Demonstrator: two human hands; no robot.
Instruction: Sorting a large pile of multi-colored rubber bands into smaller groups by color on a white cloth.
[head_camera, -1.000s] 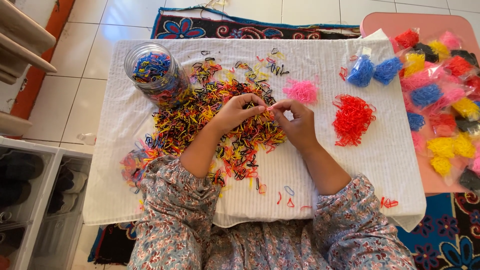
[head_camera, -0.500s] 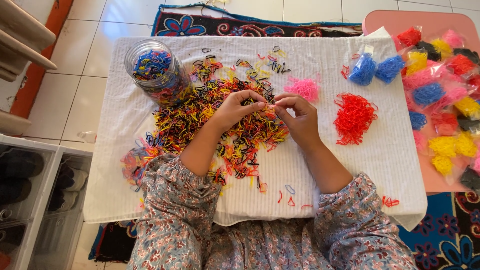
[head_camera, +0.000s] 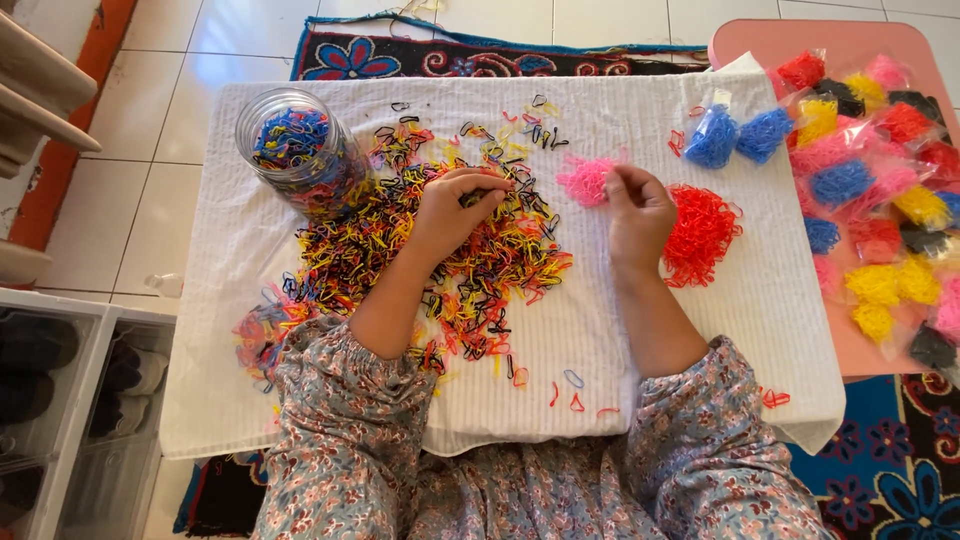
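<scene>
Seen from above, the left hand (head_camera: 455, 205) pinched into the mixed bands (head_camera: 440, 250) on the white cloth (head_camera: 700, 330); the right hand (head_camera: 632, 205), fingers curled together, hovered between pink pile (head_camera: 585, 180) and red pile (head_camera: 700, 230). Lifting one band at a time would serve best

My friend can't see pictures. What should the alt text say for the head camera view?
A person's left hand picks at a big mixed pile of tiny elastic bands on a white cloth, while the right hand sits between a pink pile and a red pile. A glass jar of bands stands at left.
</scene>
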